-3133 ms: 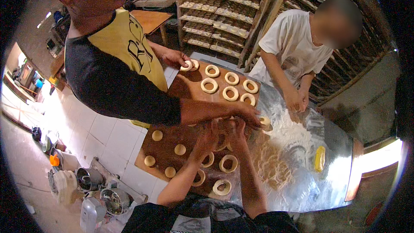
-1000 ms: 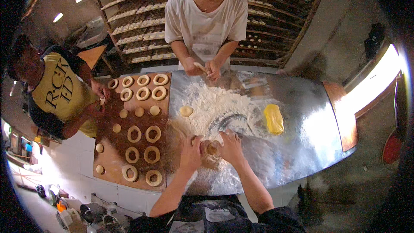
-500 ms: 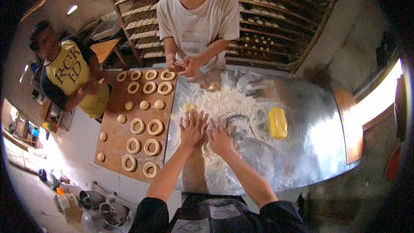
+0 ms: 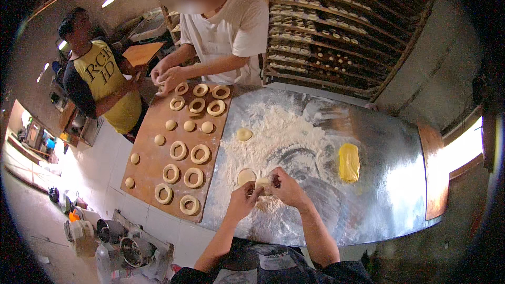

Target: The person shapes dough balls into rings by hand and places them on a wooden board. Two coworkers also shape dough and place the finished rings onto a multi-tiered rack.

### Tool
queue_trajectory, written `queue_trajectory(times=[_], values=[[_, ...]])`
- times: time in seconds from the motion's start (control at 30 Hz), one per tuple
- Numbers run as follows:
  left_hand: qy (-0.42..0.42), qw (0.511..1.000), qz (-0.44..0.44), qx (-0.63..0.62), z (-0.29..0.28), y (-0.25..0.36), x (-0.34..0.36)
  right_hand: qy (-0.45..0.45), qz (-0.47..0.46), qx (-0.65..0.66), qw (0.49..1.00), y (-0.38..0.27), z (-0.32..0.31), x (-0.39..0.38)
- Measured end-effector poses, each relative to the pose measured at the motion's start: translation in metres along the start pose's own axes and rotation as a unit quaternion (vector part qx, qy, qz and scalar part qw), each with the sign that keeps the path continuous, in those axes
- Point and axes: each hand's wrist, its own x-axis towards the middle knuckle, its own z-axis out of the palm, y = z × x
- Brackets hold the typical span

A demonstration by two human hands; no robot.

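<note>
Bare forearms, dark sleeves, dark apron

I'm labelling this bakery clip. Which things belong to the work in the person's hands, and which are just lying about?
In use:
left hand
right hand
dough piece held between both hands
flour
dough disc
wooden board of dough rings

Lying about:
yellow block
metal pots
rack shelves

A metal-topped surface (image 4: 389,179) is carrying everything. A wide patch of white flour (image 4: 279,137) is lying across its middle, with two flat dough discs (image 4: 243,134) sitting in it and a yellow block (image 4: 349,162) resting to the right. A wooden board (image 4: 152,158) is lying along its left side, bearing dough rings (image 4: 200,153) and small dough balls (image 4: 189,125).
</note>
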Motion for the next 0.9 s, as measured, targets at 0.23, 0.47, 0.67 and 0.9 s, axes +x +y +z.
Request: queue_trajectory(times=[0.23,0.47,0.67,0.9], values=[[-0.011,0.998,-0.009,-0.058,-0.014,0.050,-0.013,-0.002,-0.003,0.101,0.995,-0.024,-0.021,-0.014],[0.098,0.984,0.120,0.084,-0.008,0.043,-0.009,0.178,0.009,-0.155,0.972,-0.030,0.021,0.016],[0.301,0.923,0.231,0.060,0.008,0.021,0.006,-0.061,-0.011,0.363,0.930,-0.008,0.024,0.009],[-0.032,0.832,0.164,-0.529,-0.018,0.015,-0.006,-0.007,0.129,0.619,0.775,-0.028,0.032,0.001]])
